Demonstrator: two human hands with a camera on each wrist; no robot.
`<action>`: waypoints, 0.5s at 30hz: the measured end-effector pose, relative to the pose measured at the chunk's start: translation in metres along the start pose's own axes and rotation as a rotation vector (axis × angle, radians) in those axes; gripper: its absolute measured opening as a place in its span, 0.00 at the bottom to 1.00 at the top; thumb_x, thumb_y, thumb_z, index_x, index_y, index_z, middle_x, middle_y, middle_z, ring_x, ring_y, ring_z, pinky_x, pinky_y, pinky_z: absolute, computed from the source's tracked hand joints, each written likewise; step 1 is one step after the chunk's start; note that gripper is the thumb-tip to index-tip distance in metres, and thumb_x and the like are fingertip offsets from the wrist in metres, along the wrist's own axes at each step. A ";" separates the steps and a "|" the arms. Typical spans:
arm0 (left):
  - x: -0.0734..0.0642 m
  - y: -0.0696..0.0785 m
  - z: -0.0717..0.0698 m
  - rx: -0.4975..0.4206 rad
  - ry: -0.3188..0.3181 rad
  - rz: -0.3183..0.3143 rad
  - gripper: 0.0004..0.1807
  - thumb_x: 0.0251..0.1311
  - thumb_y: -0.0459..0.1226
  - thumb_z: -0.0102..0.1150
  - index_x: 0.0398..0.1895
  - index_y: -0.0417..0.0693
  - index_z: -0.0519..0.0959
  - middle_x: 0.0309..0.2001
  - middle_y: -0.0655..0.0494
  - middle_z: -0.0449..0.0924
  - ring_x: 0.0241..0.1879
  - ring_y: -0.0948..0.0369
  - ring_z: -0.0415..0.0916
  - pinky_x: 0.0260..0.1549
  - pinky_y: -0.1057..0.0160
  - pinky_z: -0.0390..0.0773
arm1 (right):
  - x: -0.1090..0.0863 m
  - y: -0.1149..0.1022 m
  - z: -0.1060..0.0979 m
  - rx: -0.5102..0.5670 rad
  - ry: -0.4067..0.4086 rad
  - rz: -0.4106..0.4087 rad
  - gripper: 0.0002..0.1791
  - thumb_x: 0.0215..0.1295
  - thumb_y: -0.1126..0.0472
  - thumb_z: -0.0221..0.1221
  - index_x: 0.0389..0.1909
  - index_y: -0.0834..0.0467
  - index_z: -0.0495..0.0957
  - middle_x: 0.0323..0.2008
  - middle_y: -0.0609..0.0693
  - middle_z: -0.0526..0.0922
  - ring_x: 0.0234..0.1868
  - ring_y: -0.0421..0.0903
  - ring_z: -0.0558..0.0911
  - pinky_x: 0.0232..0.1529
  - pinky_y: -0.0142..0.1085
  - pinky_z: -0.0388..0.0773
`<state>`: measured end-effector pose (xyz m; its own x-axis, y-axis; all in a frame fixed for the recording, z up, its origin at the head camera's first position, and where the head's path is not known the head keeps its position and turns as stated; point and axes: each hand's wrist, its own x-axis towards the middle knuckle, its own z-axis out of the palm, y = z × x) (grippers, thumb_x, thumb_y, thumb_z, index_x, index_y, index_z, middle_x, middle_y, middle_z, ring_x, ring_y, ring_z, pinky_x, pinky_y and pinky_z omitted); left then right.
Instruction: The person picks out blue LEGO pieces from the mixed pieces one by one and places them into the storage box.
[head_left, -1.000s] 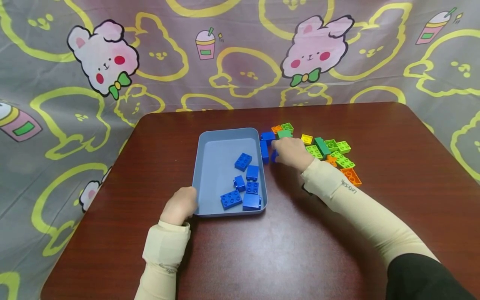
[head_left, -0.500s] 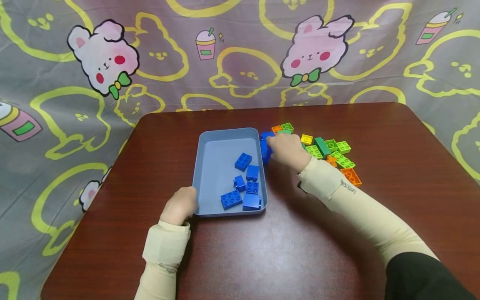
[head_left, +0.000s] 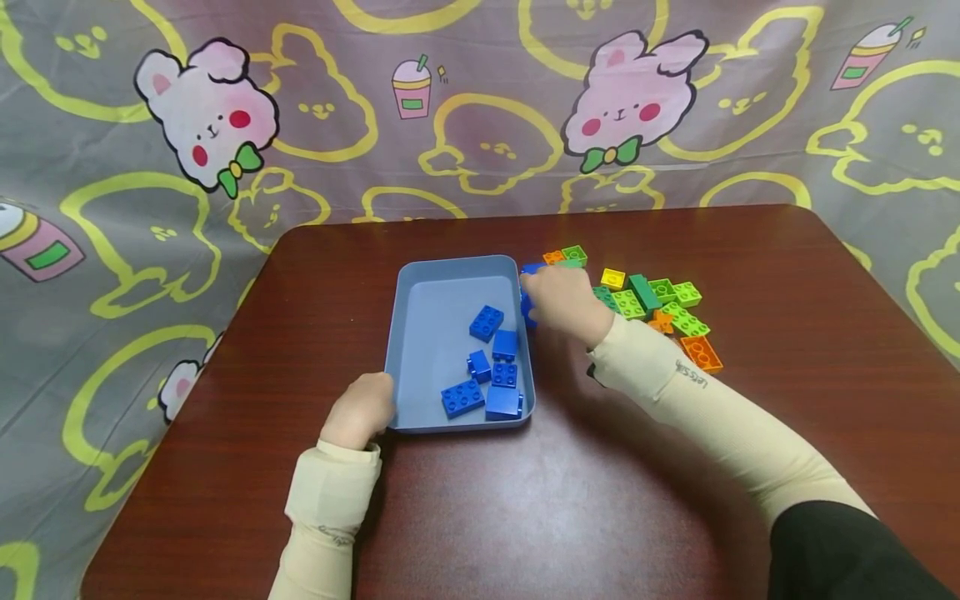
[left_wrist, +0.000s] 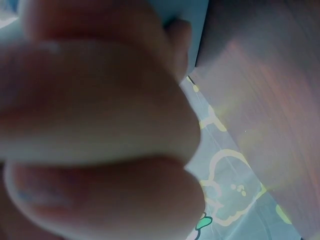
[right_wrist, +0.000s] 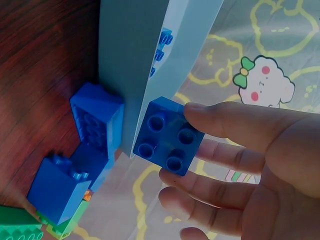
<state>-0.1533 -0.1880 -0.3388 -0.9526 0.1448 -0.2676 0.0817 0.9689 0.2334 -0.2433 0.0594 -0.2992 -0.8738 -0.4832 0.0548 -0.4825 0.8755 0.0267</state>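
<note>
My left hand point(head_left: 360, 408) grips the near left corner of a grey-blue plastic tray point(head_left: 423, 333); in the left wrist view its curled fingers point(left_wrist: 95, 105) fill much of the frame. Several blue building blocks point(head_left: 462, 399) lie in the tray's right half. Beside the tray's right wall, my right hand point(head_left: 567, 302) pinches a studded blue building block point(right_wrist: 167, 137) between thumb and fingers. That block is held close to the tray's rim in the right wrist view; the hand hides it from the head view. Other blue blocks point(right_wrist: 60, 187) stand on the table against the tray's outer wall.
To the right of the hand lie loose green blocks point(head_left: 643, 296), a yellow block point(head_left: 612, 279) and orange blocks point(head_left: 701, 354). All rest on a dark wooden table point(head_left: 600, 517). A patterned cloth point(head_left: 480, 125) hangs behind the table.
My right hand has moved left toward the tray's right wall with the blue building block, uncovering green blocks behind it. The left hand and tray stay in place.
</note>
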 end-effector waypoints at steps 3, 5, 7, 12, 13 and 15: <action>0.000 0.000 0.000 -0.004 -0.004 -0.004 0.12 0.47 0.20 0.44 0.12 0.38 0.70 0.13 0.49 0.67 0.13 0.57 0.66 0.11 0.64 0.67 | 0.002 -0.004 0.000 -0.021 -0.012 -0.009 0.21 0.48 0.56 0.66 0.43 0.61 0.77 0.28 0.54 0.80 0.26 0.49 0.78 0.22 0.39 0.76; 0.001 0.000 0.001 -0.002 -0.004 -0.003 0.12 0.48 0.20 0.44 0.12 0.38 0.70 0.13 0.49 0.67 0.13 0.57 0.66 0.11 0.64 0.67 | 0.004 -0.008 0.000 -0.038 -0.024 -0.008 0.21 0.48 0.55 0.66 0.42 0.61 0.77 0.29 0.54 0.80 0.27 0.49 0.78 0.22 0.40 0.76; 0.001 -0.001 0.001 0.003 -0.001 0.001 0.12 0.48 0.20 0.43 0.12 0.38 0.71 0.13 0.49 0.67 0.13 0.56 0.67 0.11 0.63 0.67 | 0.005 -0.011 0.000 -0.052 -0.035 -0.015 0.21 0.48 0.55 0.66 0.43 0.61 0.77 0.30 0.54 0.80 0.28 0.50 0.78 0.23 0.41 0.76; 0.001 -0.001 0.001 0.014 0.021 0.014 0.12 0.46 0.20 0.43 0.12 0.38 0.70 0.14 0.48 0.68 0.15 0.55 0.67 0.13 0.62 0.69 | 0.007 -0.020 0.001 -0.080 -0.045 -0.045 0.21 0.48 0.54 0.66 0.43 0.60 0.76 0.31 0.55 0.79 0.30 0.50 0.77 0.24 0.40 0.76; 0.001 -0.002 0.001 0.015 0.025 0.015 0.12 0.46 0.20 0.43 0.12 0.38 0.70 0.14 0.48 0.68 0.16 0.55 0.67 0.13 0.62 0.69 | 0.007 -0.022 0.001 -0.084 -0.042 -0.055 0.21 0.48 0.54 0.66 0.42 0.60 0.77 0.31 0.55 0.79 0.30 0.50 0.77 0.24 0.40 0.76; 0.001 -0.002 0.001 0.017 0.035 0.020 0.11 0.44 0.20 0.44 0.12 0.38 0.70 0.14 0.48 0.68 0.16 0.55 0.67 0.14 0.62 0.69 | 0.008 -0.025 0.002 -0.086 -0.034 -0.075 0.21 0.48 0.54 0.66 0.42 0.60 0.77 0.31 0.55 0.80 0.29 0.50 0.77 0.25 0.40 0.76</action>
<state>-0.1539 -0.1895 -0.3403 -0.9603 0.1576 -0.2302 0.1056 0.9691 0.2228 -0.2379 0.0337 -0.3014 -0.8376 -0.5461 0.0150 -0.5410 0.8331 0.1154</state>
